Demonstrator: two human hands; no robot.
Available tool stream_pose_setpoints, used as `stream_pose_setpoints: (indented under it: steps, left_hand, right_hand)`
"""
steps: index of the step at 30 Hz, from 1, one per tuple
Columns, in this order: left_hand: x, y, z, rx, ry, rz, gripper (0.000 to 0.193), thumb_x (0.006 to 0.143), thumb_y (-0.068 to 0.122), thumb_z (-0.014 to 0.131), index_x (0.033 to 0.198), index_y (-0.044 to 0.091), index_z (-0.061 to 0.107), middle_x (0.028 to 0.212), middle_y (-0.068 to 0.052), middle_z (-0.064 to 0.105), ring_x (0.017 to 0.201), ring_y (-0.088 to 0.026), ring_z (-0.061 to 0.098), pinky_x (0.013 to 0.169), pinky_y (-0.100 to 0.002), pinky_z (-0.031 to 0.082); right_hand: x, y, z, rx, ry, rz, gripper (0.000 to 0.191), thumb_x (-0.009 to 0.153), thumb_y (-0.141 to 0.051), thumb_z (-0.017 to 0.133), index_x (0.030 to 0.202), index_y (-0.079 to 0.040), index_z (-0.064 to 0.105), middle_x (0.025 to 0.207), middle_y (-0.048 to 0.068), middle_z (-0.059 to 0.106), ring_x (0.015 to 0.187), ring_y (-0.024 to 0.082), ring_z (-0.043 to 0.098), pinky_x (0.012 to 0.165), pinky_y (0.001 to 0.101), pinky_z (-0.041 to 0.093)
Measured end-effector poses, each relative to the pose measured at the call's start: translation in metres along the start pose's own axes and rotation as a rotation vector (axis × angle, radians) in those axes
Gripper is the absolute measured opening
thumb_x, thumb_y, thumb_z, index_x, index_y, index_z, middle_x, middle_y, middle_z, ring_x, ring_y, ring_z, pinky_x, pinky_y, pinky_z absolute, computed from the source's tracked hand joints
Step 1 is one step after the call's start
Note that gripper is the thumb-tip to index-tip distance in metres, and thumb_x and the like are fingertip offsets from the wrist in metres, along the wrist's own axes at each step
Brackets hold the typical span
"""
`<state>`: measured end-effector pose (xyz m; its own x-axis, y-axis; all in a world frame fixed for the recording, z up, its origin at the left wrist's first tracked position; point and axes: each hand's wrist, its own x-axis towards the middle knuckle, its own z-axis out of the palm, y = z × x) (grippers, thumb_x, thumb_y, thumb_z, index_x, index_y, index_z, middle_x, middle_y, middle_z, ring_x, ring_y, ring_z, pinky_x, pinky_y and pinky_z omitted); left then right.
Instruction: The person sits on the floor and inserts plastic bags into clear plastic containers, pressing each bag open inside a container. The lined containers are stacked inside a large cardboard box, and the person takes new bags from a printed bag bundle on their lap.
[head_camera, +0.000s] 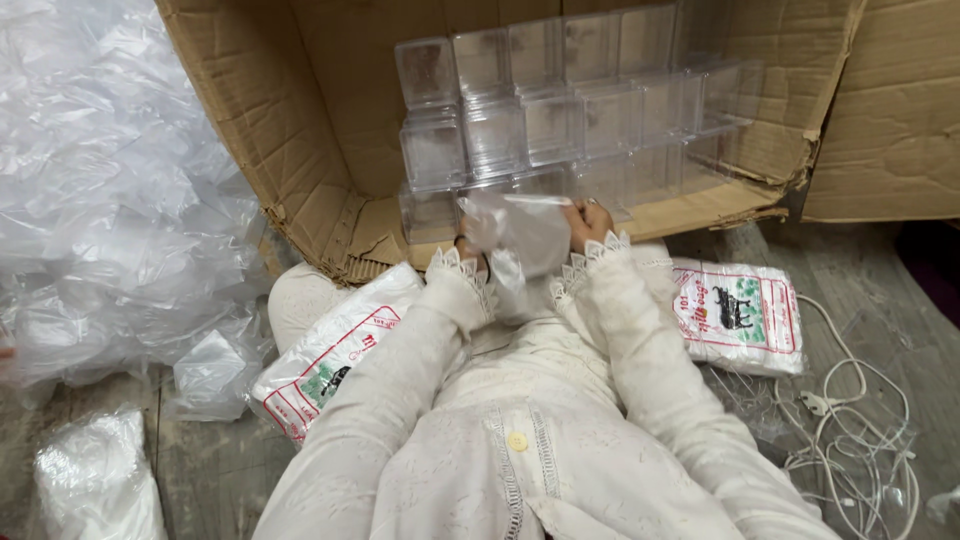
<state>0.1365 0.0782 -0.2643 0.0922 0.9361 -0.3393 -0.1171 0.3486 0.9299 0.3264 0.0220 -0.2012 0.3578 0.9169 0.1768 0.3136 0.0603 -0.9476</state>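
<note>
Your left hand (468, 247) and right hand (588, 222) each grip the clear bag (520, 232) before the cardboard box (300, 130); hold its mouth taut and level beside the stacked clear containers (560, 120).

Grey wooden floor (880, 290), worn planks. Directly on it, placed relative to the cardboard box (320, 150) lying on its side, open toward the camera:
- left of box: large heap of loose clear plastic bags (110, 180);
- below box, left: printed white packet of bags (325, 355);
- below box, right: second printed packet (740, 315);
- far right of box, beyond that packet: tangled white cable with plug (850, 430);
- far lower left of box: small bundle of plastic (95, 480).
</note>
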Motion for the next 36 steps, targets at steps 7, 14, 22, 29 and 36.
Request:
stream_pose_setpoints:
  steps: [7,14,22,29,36]
  left_hand:
    - [-0.003,-0.018,0.012,-0.059,0.057,0.111,0.036,0.099,0.03,0.057,0.083,-0.001,0.064,0.066,-0.01,0.062,0.054,-0.022,0.058,0.051,-0.039,0.046]
    - [-0.038,-0.013,-0.074,-0.02,0.116,0.155,0.048,0.099,0.037,0.058,0.067,0.001,0.062,0.057,-0.006,0.059,0.049,-0.016,0.054,0.047,-0.036,0.042]
    - [-0.153,-0.015,-0.268,-0.224,0.421,0.278,0.033,0.1,0.026,0.059,0.079,0.002,0.063,0.069,-0.005,0.063,0.059,-0.016,0.059,0.052,-0.033,0.045]
    - [-0.138,-0.063,-0.331,0.742,0.251,0.295,0.023,0.093,0.018,0.058,0.098,-0.003,0.068,0.094,-0.018,0.076,0.084,-0.026,0.078,0.069,-0.036,0.06]
    - [-0.137,-0.049,-0.313,0.887,0.545,-0.198,0.023,0.088,0.008,0.068,0.107,-0.004,0.068,0.102,-0.028,0.072,0.099,-0.044,0.07,0.082,-0.048,0.057]
  right_hand:
    - [-0.02,0.005,0.019,-0.035,-0.108,0.415,0.031,0.106,-0.031,0.056,0.104,-0.001,0.067,0.068,0.006,0.064,0.055,0.014,0.058,0.051,0.0339,0.049]
    - [-0.071,-0.002,0.069,0.729,-0.11,0.33,0.016,0.108,-0.018,0.055,0.107,-0.002,0.057,0.073,0.0,0.058,0.055,0.007,0.051,0.065,0.0408,0.066]
    - [-0.143,-0.042,0.205,0.75,-0.603,0.331,0.014,0.106,-0.016,0.053,0.107,-0.002,0.052,0.069,0.002,0.055,0.049,0.008,0.05,0.062,0.0416,0.067]
    - [-0.131,0.004,0.256,-0.159,-0.861,0.042,0.052,0.107,-0.034,0.047,0.074,0.004,0.061,0.06,0.017,0.064,0.05,0.024,0.062,0.055,0.0443,0.054]
    - [-0.144,0.003,0.239,-0.672,-0.796,-0.313,0.039,0.099,-0.039,0.056,0.097,-0.003,0.07,0.084,0.023,0.07,0.078,0.041,0.066,0.075,0.0507,0.053]
